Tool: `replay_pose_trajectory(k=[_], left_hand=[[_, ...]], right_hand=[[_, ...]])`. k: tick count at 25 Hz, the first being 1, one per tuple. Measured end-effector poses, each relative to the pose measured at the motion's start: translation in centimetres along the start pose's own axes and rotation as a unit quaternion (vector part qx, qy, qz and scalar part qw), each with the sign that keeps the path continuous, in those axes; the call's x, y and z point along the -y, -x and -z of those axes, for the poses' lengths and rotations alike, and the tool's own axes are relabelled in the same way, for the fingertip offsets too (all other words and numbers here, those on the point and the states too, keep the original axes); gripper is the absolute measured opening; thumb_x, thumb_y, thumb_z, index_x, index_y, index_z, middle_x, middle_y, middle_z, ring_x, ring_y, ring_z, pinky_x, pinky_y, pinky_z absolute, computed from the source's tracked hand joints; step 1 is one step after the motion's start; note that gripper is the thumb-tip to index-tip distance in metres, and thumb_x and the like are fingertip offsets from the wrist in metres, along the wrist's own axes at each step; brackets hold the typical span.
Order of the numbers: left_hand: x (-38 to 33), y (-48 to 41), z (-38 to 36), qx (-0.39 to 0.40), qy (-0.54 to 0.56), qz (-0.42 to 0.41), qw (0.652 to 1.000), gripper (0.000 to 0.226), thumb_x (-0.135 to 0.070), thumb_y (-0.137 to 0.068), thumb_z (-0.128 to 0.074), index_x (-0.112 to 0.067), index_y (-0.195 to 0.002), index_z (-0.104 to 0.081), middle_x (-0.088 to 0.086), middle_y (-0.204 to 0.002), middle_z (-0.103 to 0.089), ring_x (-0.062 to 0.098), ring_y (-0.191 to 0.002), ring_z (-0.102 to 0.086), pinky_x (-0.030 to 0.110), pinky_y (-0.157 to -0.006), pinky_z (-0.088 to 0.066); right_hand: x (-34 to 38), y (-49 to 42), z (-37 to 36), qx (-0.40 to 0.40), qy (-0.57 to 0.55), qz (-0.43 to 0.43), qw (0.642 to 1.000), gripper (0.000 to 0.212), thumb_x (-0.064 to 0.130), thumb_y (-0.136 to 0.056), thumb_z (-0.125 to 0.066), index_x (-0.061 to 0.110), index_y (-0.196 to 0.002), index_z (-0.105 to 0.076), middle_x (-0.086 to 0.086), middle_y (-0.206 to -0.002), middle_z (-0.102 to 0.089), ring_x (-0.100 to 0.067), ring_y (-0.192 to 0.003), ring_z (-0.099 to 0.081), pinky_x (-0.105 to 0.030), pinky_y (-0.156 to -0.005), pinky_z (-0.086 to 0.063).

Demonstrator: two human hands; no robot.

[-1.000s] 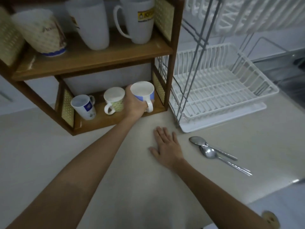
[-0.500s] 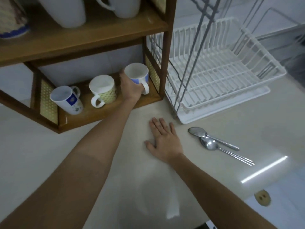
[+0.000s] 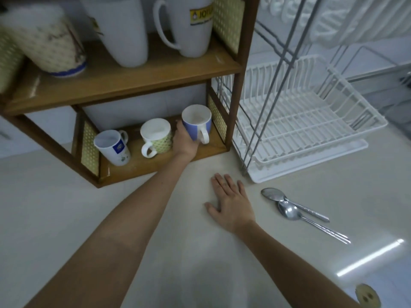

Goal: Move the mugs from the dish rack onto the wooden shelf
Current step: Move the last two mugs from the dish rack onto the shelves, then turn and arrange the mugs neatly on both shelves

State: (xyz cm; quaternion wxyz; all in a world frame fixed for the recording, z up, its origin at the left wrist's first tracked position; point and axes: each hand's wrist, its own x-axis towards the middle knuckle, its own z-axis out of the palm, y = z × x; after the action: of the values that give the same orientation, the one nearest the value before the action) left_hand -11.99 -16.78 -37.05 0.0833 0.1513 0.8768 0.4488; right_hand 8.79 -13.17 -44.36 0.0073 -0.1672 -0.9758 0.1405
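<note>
The room is dim and bluish; a bright glare streak lies on the counter [image 3: 289,218] at lower right, edges bend.

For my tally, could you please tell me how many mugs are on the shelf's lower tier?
3: white blue-badged mug left, green-patterned mug middle, blue-striped mug right in the left hand.

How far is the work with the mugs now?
Nearly finished. Done: two mugs stand on the lower board of the wooden shelf, and the dish rack shows no mugs. In hand: the left hand holds the blue mug at the lower board's right end. Left: let go. The right hand lies flat on the counter.
</note>
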Motion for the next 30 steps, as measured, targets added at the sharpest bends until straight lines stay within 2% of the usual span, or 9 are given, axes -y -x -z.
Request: replay_pose_trajectory(k=[4,8,10,13,17,19,22,26,30], left_hand=[[-0.3,3.4,4.5,0.048,-0.022,-0.034,0.998,0.047,-0.015,-0.087,-0.064,-0.006,-0.130,-0.049,0.013,-0.129,-0.061,0.027,-0.117,-0.057,0.032,-0.094,-0.045],[-2.1,5.8,12.0,0.051,-0.038,-0.108,0.992,0.032,-0.012,-0.088,-0.062,-0.013,-0.120,-0.062,0.005,-0.116,-0.068,0.011,-0.100,-0.063,0.018,-0.084,-0.047],[-4.1,6.6,16.6,0.005,-0.029,-0.154,0.988,0.020,-0.015,-0.090,-0.061,-0.019,-0.109,-0.066,-0.004,-0.099,-0.071,0.004,-0.090,-0.065,0.010,-0.074,-0.049],[-7.4,7.3,22.9,-0.126,-0.023,-0.267,0.955,0.013,-0.023,-0.090,-0.058,-0.026,-0.099,-0.067,-0.019,-0.079,-0.068,-0.005,-0.079,-0.065,0.004,-0.066,-0.048],[-11.4,4.0,30.2,-0.224,-0.094,-0.260,0.935,0.018,-0.024,-0.091,-0.055,-0.020,-0.104,-0.066,-0.002,-0.095,-0.073,0.011,-0.091,-0.067,0.025,-0.078,-0.054],[-12.9,1.3,33.2,-0.167,-0.245,-0.169,0.940,0.028,-0.028,-0.093,-0.053,-0.021,-0.119,-0.060,0.005,-0.121,-0.065,0.022,-0.110,-0.060,0.031,-0.091,-0.049],[-13.8,-1.2,34.4,-0.019,-0.449,-0.105,0.887,0.054,-0.045,-0.094,-0.048,-0.022,-0.142,-0.040,0.005,-0.148,-0.042,0.025,-0.132,-0.041,0.035,-0.106,-0.034],[-13.6,-3.0,33.4,0.052,-0.427,-0.068,0.900,0.069,-0.055,-0.091,-0.048,-0.020,-0.148,-0.030,0.008,-0.152,-0.037,0.026,-0.134,-0.040,0.035,-0.105,-0.035],[-13.0,-4.0,33.6,0.059,-0.398,-0.070,0.913,0.065,-0.054,-0.086,-0.055,-0.019,-0.140,-0.043,0.008,-0.141,-0.050,0.025,-0.123,-0.050,0.032,-0.095,-0.043]], right_hand=[[0.3,0.2,0.3,0.006,0.012,-0.005,1.000,0.076,0.062,-0.086,-0.025,0.025,-0.151,-0.013,0.006,-0.161,-0.011,-0.015,-0.147,-0.002,-0.038,-0.116,0.004],[3.5,-1.0,3.4,-0.108,0.014,0.039,0.993,0.059,0.046,-0.087,-0.049,0.015,-0.138,-0.044,-0.006,-0.143,-0.048,-0.025,-0.130,-0.045,-0.041,-0.104,-0.036],[6.6,-3.1,7.1,-0.225,-0.028,0.100,0.969,0.045,0.034,-0.081,-0.063,0.011,-0.120,-0.059,-0.009,-0.120,-0.064,-0.029,-0.107,-0.061,-0.040,-0.085,-0.049],[11.2,-6.8,15.1,-0.332,-0.118,0.158,0.922,0.036,0.028,-0.083,-0.060,0.014,-0.116,-0.059,-0.005,-0.115,-0.064,-0.024,-0.104,-0.058,-0.039,-0.083,-0.048],[15.8,-12.1,25.3,-0.379,-0.102,0.209,0.896,0.033,0.028,-0.085,-0.055,0.017,-0.116,-0.058,-0.005,-0.115,-0.062,-0.024,-0.109,-0.052,-0.039,-0.086,-0.041],[17.5,-15.0,29.6,-0.349,-0.054,0.218,0.910,0.037,0.029,-0.084,-0.056,0.018,-0.119,-0.057,-0.007,-0.121,-0.059,-0.028,-0.114,-0.050,-0.042,-0.090,-0.040],[19.0,-19.2,34.1,-0.134,0.007,0.219,0.966,0.059,0.031,-0.081,-0.060,0.025,-0.137,-0.041,-0.006,-0.145,-0.040,-0.028,-0.130,-0.036,-0.046,-0.103,-0.038],[19.2,-22.2,35.6,0.074,0.044,0.218,0.972,0.088,0.035,-0.077,-0.067,0.030,-0.149,-0.017,-0.003,-0.155,-0.025,-0.028,-0.137,-0.030,-0.042,-0.107,-0.034],[19.3,-23.0,35.5,0.097,0.076,0.219,0.968,0.096,0.041,-0.072,-0.072,0.034,-0.148,-0.015,-0.003,-0.154,-0.029,-0.028,-0.134,-0.035,-0.040,-0.105,-0.036]])
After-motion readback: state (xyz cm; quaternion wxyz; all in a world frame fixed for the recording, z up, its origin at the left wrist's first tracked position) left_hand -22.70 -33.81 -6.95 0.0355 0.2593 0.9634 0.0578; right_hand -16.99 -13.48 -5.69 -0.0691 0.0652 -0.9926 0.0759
